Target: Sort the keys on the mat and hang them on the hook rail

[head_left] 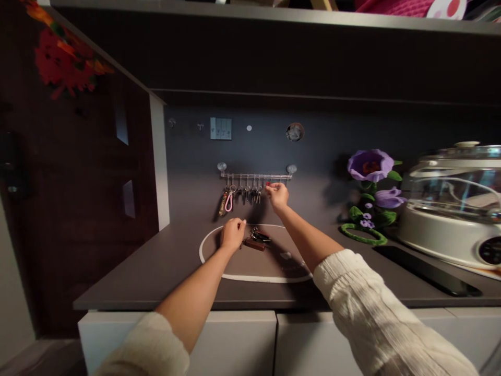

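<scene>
A clear rack of hooks [256, 176] is fixed on the dark back wall, with several keys [247, 194] hanging from it. At its left end hang a pink loop strap [229, 200] and a keychain with lettering [221, 203]. My right hand [278, 197] is raised to the rack's right part, its fingers closed on a small red thing [268, 184]. Lower down, my left hand [233, 234] is closed above the brown mat [270, 269]; what its fingers hold, if anything, is hidden. Beside it on the mat lies a bunch of keys [259, 235] with a brown fob [254, 244].
On the right of the counter [156, 266] stand purple fabric flowers [370, 166] on a green ring base, a white appliance [442, 224] with a clear cover, and a black phone-like slab [428, 270]. A shelf [297, 18] overhangs the counter. A dark door [90, 209] is at left.
</scene>
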Available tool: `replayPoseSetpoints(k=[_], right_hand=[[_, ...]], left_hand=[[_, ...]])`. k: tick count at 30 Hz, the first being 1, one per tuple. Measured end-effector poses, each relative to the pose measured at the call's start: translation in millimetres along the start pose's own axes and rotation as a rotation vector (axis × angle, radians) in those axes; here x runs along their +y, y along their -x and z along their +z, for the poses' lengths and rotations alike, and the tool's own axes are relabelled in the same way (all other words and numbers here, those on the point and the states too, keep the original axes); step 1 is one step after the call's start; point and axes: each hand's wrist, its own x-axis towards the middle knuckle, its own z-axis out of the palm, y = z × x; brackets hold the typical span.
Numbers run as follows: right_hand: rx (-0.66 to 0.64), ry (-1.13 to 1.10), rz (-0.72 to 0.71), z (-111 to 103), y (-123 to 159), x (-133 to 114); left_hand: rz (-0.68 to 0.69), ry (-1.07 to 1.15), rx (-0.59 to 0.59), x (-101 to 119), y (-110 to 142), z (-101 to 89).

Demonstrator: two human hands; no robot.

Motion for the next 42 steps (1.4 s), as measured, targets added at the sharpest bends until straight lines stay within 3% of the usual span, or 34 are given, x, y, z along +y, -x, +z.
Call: replayPoseSetpoints(k=[11, 23, 34, 42], right_hand=[[0.041, 0.132, 0.016, 14, -16, 6], [0.024, 0.229, 0.072, 13, -6, 10], [-0.028, 0.235, 0.037, 7, -2, 31], [-0.104, 0.205, 0.007, -4, 8, 29]], left_hand=[[-0.02, -0.016, -0.005, 2, 0, -1.8], [-0.034, 0.036, -0.004, -1, -2, 0.3], [-0.135, 0.203, -0.014, -4, -3, 0.5], [-0.179, 0.399, -0.006, -2, -3, -6.3]])
